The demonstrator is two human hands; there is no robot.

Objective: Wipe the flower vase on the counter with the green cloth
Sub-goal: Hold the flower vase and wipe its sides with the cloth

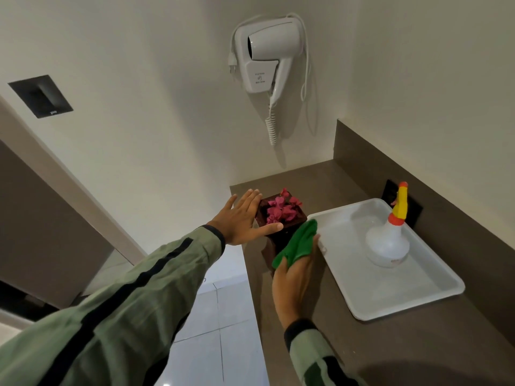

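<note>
Beneath both hands runs a brown counter, set into a corner of pale wall. Beyond the right hand, just past its fingertips, lies a white tray with a raised rim, and on it stands a white spray bottle with a yellow and orange nozzle. High above the left hand, a white hair dryer hangs in its wall holder with a coiled cord trailing down.

Between the two hands stands the flower vase, a dark wooden, square-topped piece near the counter's left edge, holding pink flowers. The left hand is spread flat, fingers extended along the far left side of the vase top, while the thumb lies across the near rim, so the vase top sits in the open span of the hand.

The right hand is closed on the green cloth, which bunches up beyond the fingers and presses against the vase's right side, just beside the tray's near corner. Both arms wear pale green sleeves with a black stripe.
</note>
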